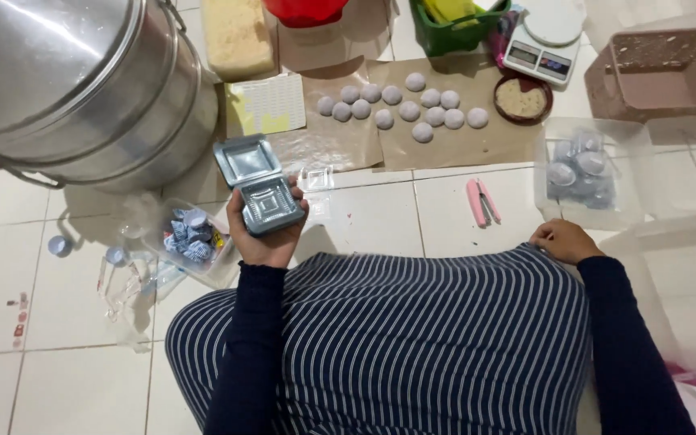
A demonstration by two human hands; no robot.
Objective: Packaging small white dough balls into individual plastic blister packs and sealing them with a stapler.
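Note:
My left hand (263, 234) holds a small clear hinged plastic box (258, 184), its lid swung open and away from me. My right hand (564, 240) rests with curled fingers on my striped knee (445, 322), holding nothing that I can see. Several pale round dough balls (400, 105) lie on brown paper (461, 141) on the tiled floor beyond my hands. A small clear tray (317, 179) lies on the floor just right of the box.
A large stacked metal steamer (82, 80) stands at the far left. A clear tub of wrapped pieces (191, 238) sits left of my hand. Pink tongs (481, 201), a clear container of balls (582, 173), a kitchen scale (543, 48), a brown bowl (523, 98) and a pink basket (662, 72) lie to the right.

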